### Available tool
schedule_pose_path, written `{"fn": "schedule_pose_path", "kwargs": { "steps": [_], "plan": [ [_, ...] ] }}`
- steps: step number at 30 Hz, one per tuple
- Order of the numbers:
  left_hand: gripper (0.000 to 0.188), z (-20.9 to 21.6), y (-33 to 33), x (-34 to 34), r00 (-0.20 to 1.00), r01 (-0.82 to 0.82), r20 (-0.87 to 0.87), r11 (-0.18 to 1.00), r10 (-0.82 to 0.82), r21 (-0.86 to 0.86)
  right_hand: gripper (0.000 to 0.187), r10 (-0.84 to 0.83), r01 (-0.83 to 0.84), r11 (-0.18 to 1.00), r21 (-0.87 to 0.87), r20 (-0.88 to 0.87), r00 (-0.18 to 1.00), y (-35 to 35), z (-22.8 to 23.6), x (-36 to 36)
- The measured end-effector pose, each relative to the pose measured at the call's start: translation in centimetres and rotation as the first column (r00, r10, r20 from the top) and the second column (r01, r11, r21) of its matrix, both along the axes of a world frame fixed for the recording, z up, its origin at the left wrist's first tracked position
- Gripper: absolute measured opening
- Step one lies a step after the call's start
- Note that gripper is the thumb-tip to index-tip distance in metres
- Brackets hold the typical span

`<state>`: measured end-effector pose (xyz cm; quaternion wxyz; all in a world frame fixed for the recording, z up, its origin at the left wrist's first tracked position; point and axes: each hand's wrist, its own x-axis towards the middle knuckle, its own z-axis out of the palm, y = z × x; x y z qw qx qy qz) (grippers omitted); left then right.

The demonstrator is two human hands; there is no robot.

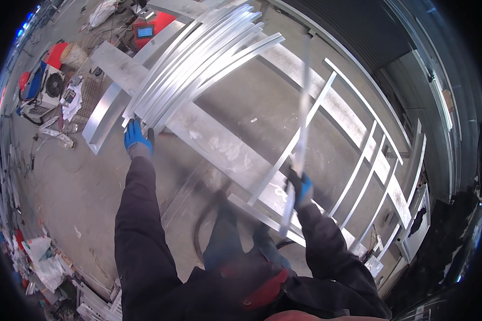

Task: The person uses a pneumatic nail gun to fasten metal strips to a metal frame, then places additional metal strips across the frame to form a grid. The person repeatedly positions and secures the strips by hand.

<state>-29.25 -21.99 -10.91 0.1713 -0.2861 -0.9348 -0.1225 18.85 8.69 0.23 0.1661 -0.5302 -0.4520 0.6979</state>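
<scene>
My right hand (301, 188), in a blue and dark glove, is closed around a long thin metal bar (304, 101). The bar is smeared by motion and stands over a frame of metal bars (292, 144) on the right. At the left, my left hand (137, 138) wears a similar glove and touches the near end of a bundle of shiny metal bars (209, 53). Its fingers are stretched out, with the thumb apart. The bundle lies side by side across flat grey metal beams (219, 139).
A bent sheet-metal piece (104, 115) sits left of the bundle. Further left are a fan-like machine (53, 84), papers (72, 99) and a red box with a screen (144, 32). Bags and scraps (43, 262) lie lower left. A dark ribbed shutter (359, 32) stands far right.
</scene>
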Motion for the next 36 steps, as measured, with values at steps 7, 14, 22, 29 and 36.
{"fn": "schedule_pose_path", "kwargs": {
  "steps": [7, 14, 22, 29, 36],
  "plan": [
    [0.064, 1.0, 5.8, -4.4, 0.962, -0.06, 0.215, 0.902, 0.166, -0.428, 0.042, 0.147, -0.174, 0.964, 0.202, 0.14, 0.979, -1.9, -5.2, -18.3],
    [0.051, 0.2, 3.9, -5.5, 0.988, 0.088, 0.141, 0.978, -0.062, -0.189, 0.05, 0.129, -0.236, 0.93, 0.281, 0.351, 0.927, -4.4, -9.0, -22.9],
    [0.051, 0.5, 4.3, -5.0, 0.628, -0.056, 0.776, 0.998, 0.061, -0.033, 0.062, 0.13, -0.332, 0.91, 0.247, 0.591, 0.796, -8.2, -10.9, -22.7],
    [0.038, 6.2, 5.4, 3.0, 0.146, -0.084, 0.85, 0.849, -0.507, 0.521, 0.063, 0.385, -0.511, 0.859, 0.027, 0.622, 0.682, -7.3, -8.8, -22.1],
    [0.031, 6.6, 4.4, 19.7, 0.157, -0.215, 0.812, 0.783, -0.562, 0.584, 0.071, 0.42, -0.692, 0.709, 0.132, 0.71, 0.566, -6.1, -7.0, -17.1]
  ]
}}
